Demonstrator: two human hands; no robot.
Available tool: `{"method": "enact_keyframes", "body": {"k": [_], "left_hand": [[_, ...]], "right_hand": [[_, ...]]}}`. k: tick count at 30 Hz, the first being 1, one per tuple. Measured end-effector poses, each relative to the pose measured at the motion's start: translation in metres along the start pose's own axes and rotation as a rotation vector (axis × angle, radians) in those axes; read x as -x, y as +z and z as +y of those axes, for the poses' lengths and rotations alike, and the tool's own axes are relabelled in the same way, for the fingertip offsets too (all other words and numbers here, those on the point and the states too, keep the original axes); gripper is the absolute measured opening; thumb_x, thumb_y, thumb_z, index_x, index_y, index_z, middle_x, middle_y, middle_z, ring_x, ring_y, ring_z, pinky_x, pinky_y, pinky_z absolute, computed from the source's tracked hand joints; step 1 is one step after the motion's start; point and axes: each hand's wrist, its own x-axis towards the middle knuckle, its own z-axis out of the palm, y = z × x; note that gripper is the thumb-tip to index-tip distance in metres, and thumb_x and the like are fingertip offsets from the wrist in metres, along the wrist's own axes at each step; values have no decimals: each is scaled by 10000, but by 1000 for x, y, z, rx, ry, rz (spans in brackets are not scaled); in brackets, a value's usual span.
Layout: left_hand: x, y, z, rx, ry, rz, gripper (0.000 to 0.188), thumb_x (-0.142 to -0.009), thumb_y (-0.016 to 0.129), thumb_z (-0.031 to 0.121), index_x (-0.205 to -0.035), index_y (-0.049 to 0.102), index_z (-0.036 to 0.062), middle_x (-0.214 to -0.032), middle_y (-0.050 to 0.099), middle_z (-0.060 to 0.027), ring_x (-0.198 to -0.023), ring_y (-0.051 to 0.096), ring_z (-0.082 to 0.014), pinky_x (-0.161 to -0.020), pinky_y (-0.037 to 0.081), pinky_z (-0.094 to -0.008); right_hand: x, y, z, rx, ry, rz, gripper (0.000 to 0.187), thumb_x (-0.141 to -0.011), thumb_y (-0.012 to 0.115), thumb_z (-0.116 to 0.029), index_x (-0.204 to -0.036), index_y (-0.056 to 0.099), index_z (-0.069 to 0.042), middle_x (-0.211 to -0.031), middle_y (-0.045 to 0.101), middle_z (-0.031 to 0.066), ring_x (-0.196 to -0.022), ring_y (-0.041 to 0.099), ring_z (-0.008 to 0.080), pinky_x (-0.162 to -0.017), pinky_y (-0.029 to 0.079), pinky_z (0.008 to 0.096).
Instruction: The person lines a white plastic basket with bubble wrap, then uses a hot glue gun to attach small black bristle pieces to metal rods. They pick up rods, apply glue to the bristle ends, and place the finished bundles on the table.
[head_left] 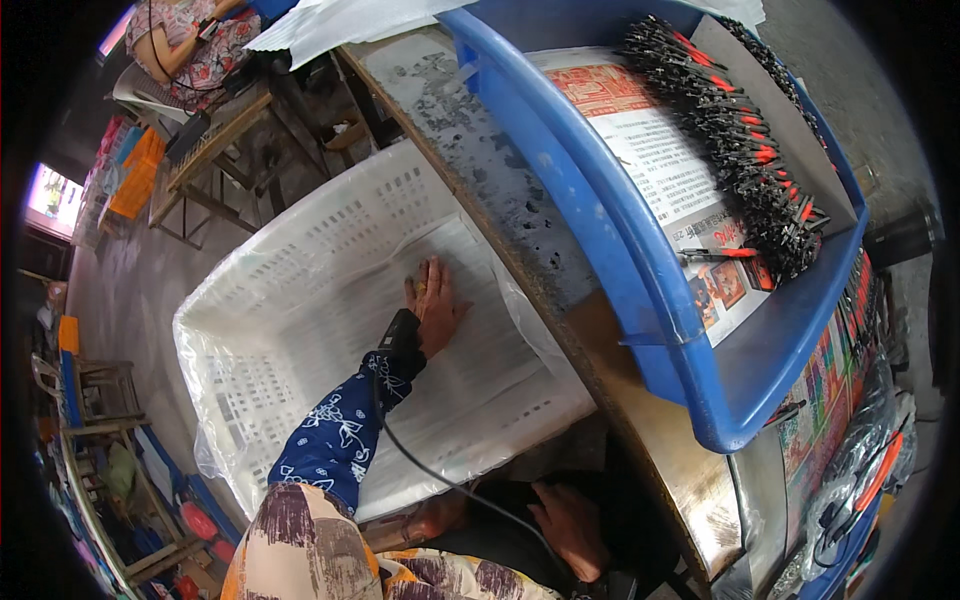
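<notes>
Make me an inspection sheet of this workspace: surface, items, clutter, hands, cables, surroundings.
Surface: worktable with a worn, stained grey top.
Items in work: white perforated plastic basket with a plastic liner, beside the worktable.
Clutter: blue tray on the worktable, holding newspaper and many black-and-red pen-like parts; clear plastic bag at lower right.
Left hand: spread flat, palm down, on the liner inside the basket.
Right hand: near the lap; grip unclear.
Cables: black cable from the left wrist device toward the right hand.
Surroundings: another person seated at upper left, near a wooden bench.
</notes>
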Motion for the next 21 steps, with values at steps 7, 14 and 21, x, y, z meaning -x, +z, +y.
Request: {"method": "enact_keyframes", "body": {"k": [7, 14, 21], "left_hand": [[-13, 6, -12, -79, 14, 29, 865, -830, 630, 461, -1428, 248, -34, -1498, 228, -247, -1405, 186, -409, -1076, 188, -627], [-14, 6, -16, -99, 55, 55, 852, -820, 626, 484, -1416, 287, -21, -1495, 233, -247, -1397, 205, -413, -1066, 197, -641], [15, 6, 22, -125, 193, -53, 789, -815, 634, 467, -1391, 365, -1, -1514, 217, -216, -1410, 195, -388, -1087, 149, -635]], "right_hand": [[3, 1, -1, 9, 18, -17, 334, -840, 654, -183, -1133, 592, -35, -921, 606, 175, -854, 590, 354, -739, 490, 413], [8, 7, 2, 19, 26, 29, 328, -838, 660, -191, -1131, 599, -57, -902, 605, 166, -840, 594, 348, -720, 490, 415], [9, 6, 3, 23, 37, -11, 315, -835, 666, -175, -1112, 611, -33, -897, 612, 172, -833, 597, 350, -722, 491, 414]]}}
